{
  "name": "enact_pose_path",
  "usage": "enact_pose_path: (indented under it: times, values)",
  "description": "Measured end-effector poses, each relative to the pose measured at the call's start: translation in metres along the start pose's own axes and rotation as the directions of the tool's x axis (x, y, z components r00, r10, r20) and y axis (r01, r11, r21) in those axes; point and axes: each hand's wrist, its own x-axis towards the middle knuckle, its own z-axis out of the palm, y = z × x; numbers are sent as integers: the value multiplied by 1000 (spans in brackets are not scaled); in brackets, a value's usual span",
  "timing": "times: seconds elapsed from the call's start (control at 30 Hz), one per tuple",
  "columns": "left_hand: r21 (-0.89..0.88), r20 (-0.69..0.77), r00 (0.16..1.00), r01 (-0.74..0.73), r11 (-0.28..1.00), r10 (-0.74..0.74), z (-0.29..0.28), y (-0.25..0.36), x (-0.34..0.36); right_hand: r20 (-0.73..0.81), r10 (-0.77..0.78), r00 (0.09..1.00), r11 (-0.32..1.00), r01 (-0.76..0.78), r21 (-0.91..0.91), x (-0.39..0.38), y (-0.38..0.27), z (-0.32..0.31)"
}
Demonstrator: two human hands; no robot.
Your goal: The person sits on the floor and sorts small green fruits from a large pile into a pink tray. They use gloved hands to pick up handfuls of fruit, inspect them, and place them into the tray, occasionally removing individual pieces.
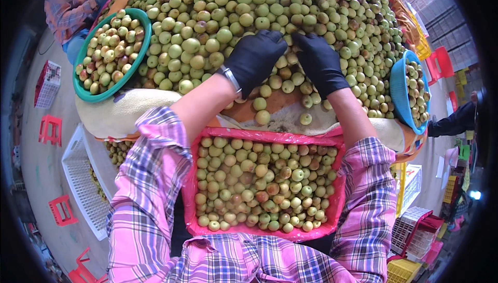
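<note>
Grip: can't tell; gloved left hand (pixel 257 60) and gloved right hand (pixel 320 65) have fingertips hidden at the green fruit (pixel 224 35), heaped just beyond the pink-lined crate (pixel 267 136). Fruit's likely light, firm, smooth, prone to roll and bruise; pinch gently around the middle. Teal tub (pixel 147 30) beyond crate, leftward; blue basket (pixel 401 93) beyond it, rightward.

Left grip (pixel 255 59), right grip (pixel 319 64), both black-gloved, at heaped green fruit (pixel 262 23), pink-rimmed crate (pixel 339 192) nearer
</note>
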Motion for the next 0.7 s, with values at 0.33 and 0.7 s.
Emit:
enact_pose_path:
  times: [0.33, 0.7]
  values:
    - [-138, 156, 923, 374, 917, -353, 36, -11, 25, -171, 187, 967, 857, -75, 510, -1, 19, 49]
    - [-325, 441, 856, 433, 841, -271, 44, -37, 63, 246, 211, 946, 713, -321, 624, 22, 16, 19]
